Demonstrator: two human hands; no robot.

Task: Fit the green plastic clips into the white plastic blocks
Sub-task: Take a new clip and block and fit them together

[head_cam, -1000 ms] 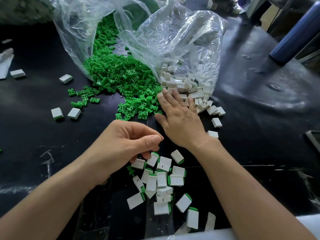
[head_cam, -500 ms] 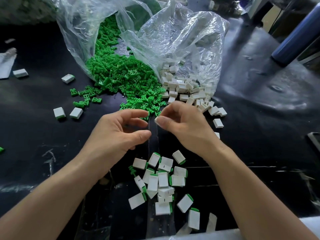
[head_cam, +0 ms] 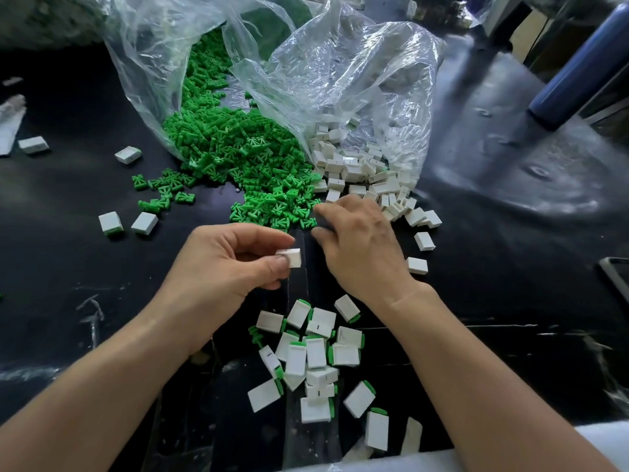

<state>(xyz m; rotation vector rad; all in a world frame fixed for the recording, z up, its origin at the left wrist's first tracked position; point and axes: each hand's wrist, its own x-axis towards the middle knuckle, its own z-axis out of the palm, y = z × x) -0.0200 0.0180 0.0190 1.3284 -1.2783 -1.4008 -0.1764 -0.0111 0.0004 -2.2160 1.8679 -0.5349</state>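
Observation:
My left hand (head_cam: 224,264) pinches one white plastic block (head_cam: 291,257) between thumb and fingers, just above the black table. My right hand (head_cam: 357,243) lies palm down to its right, fingertips reaching the near edge of the green clip pile (head_cam: 238,158); I cannot see anything held in it. The green clips spill from a clear plastic bag (head_cam: 153,63). A second clear bag (head_cam: 357,80) spills the white blocks (head_cam: 354,168) right of the clips. Near me lies a cluster of white blocks with green clips fitted (head_cam: 316,356).
A few loose white blocks (head_cam: 127,223) and stray green clips (head_cam: 163,192) lie on the left of the black table (head_cam: 510,267). A blue cylinder (head_cam: 578,69) leans at the far right. A dark tray edge (head_cam: 616,277) shows at the right border.
A white block has passed into my left hand, which now holds it near the centre. My right hand moved forward again to the edge of the green clips and spread flat.

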